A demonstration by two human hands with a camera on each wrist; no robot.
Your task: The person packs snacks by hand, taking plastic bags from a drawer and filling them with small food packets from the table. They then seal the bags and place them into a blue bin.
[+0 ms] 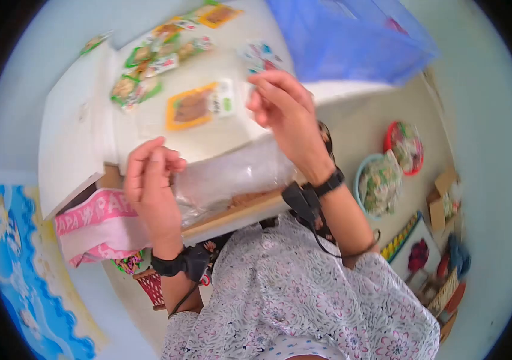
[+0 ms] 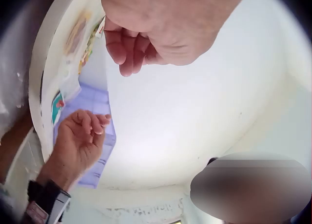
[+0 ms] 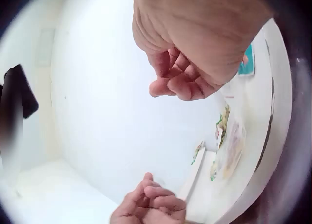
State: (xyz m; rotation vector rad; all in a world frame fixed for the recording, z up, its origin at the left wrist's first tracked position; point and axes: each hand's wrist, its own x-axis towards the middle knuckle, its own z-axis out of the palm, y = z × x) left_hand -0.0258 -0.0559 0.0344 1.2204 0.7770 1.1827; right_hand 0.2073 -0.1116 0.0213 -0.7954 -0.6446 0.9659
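Note:
Both hands are held apart over the front of a white table (image 1: 232,135), with nothing visible in either. My left hand (image 1: 154,180) is raised near the front left edge, its fingers loosely bent. The right hand (image 1: 286,114) hovers further back on the right, fingers curled loosely inward, as the right wrist view also shows. Between and beyond them lies a flat yellow-edged packet (image 1: 190,109) with brown contents and a white and green label end. A small white and teal packet (image 1: 262,57) lies just behind the right hand.
Several green and yellow food packets (image 1: 148,63) are scattered at the back left. A blue plastic basket (image 1: 358,42) stands back right. Clear plastic film (image 1: 232,177) lies in an open drawer at the front. Filled basins (image 1: 382,183) and a carton (image 1: 445,198) sit on the floor.

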